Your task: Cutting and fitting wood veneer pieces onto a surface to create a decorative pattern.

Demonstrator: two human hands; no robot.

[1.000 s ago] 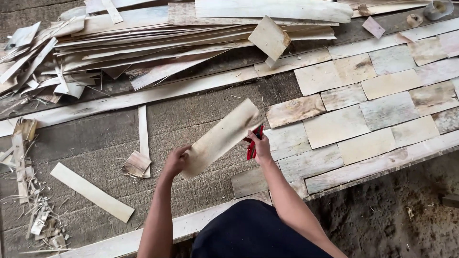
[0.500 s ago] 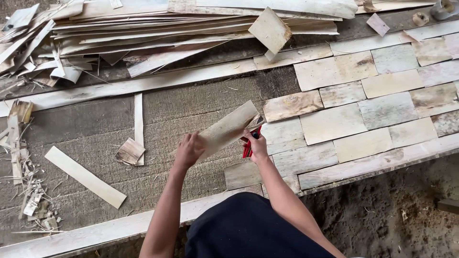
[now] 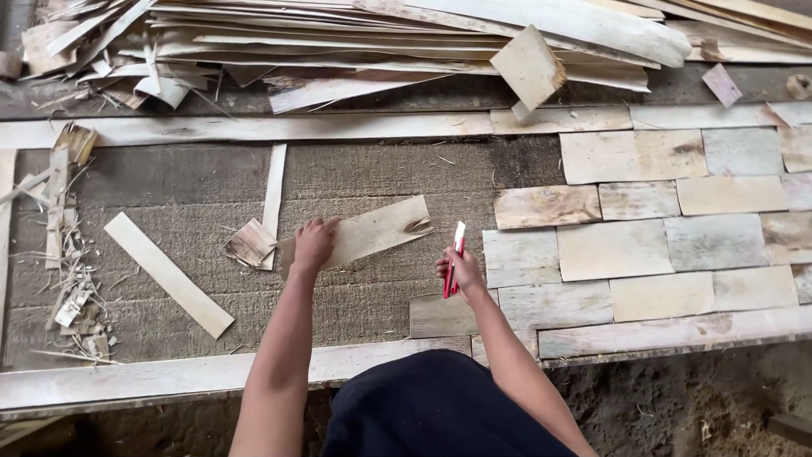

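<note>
The left hand (image 3: 315,244) closes its grip on the left end of a thin, pale veneer sheet (image 3: 372,232), a long rectangle with a dark knot near its right end, lying tilted over the coarse, woven-looking grey counter (image 3: 364,173). The right hand (image 3: 461,272) has its grip wrapped around a slim red utility knife (image 3: 455,258), held upright just right of the sheet and apart from it. To the right, flat rectangular veneer tiles (image 3: 630,250) lie edge to edge in brick-like rows. Rough, splintery veneer strips (image 3: 423,34) pile up at the far side, and a narrow pale strip (image 3: 167,273) lies diagonally at left.
</note>
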